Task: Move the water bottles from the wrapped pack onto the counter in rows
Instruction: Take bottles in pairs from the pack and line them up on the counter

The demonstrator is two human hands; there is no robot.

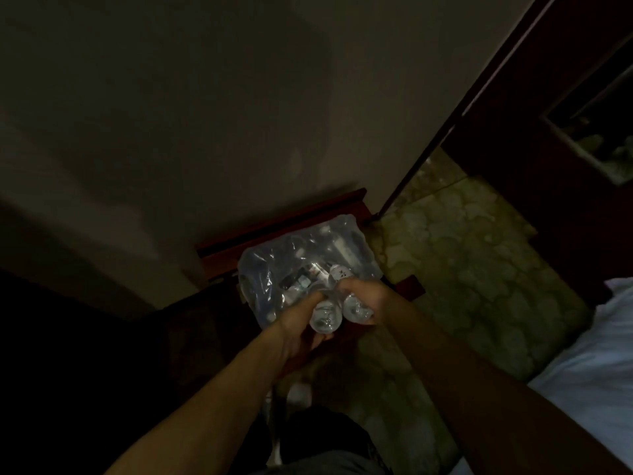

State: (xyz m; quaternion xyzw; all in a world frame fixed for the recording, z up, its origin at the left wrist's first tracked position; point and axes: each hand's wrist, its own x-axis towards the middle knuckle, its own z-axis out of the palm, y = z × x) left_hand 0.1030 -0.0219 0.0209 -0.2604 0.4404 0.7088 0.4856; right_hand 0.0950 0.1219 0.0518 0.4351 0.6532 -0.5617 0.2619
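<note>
The wrapped pack (305, 265) lay on a dark red wooden stand (274, 234) against the wall. At the pack's near edge, the left hand (303, 323) curled around one clear bottle (325, 315), and just beside it the right hand (368, 296) gripped a second bottle (356, 308). Both bottles touched the pack's torn plastic.

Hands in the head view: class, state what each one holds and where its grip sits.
Left hand and right hand each grip one bottle around its body.
</note>
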